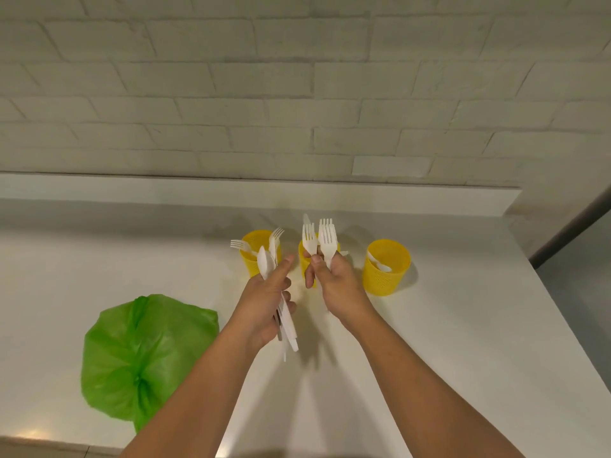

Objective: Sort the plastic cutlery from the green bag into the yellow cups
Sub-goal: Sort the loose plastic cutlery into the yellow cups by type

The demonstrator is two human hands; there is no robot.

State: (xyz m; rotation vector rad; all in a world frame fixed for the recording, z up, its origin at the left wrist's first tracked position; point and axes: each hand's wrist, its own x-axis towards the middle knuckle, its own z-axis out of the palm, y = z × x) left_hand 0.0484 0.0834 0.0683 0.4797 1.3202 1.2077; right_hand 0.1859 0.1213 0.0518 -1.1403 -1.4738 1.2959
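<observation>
Three yellow cups stand in a row on the white counter. The left cup [251,259] holds forks, the middle cup [303,256] is mostly hidden behind my hands, and the right cup [386,267] holds a spoon. My left hand [264,302] grips a bundle of white plastic cutlery [287,320], a spoon bowl sticking up from it. My right hand [334,285] holds two white forks [320,241] upright, tines up, in front of the middle cup. The green bag [145,352] lies crumpled on the counter at the left.
A white brick wall rises behind a low ledge [264,193] at the back of the counter. The counter's right edge [562,325] drops off beside a grey floor. The near edge [66,444] runs along the bottom left.
</observation>
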